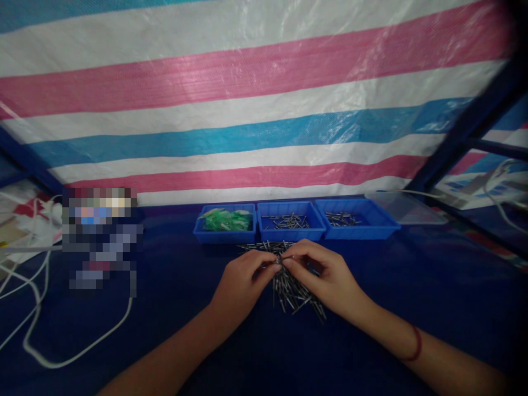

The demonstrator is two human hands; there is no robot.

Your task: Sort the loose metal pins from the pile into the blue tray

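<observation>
My left hand (246, 280) and my right hand (325, 275) meet fingertip to fingertip over a loose pile of thin metal pins (292, 294) on the dark blue table. Both are closed in a pinch. Between the fingertips shows a bit of a small metal pin, mostly covered by the fingers. The pins in the pile look like rivets, slim and silvery-dark, and they lie in all directions. Some stick out behind my hands, close to the blue bins.
Three blue bins stand in a row behind the pile: the left bin (225, 236) holds green packets (226, 220), the middle bin (291, 234) and right bin (367, 228) hold metal pins. White cables (53, 363) lie at left. A striped sheet (247, 126) hangs behind.
</observation>
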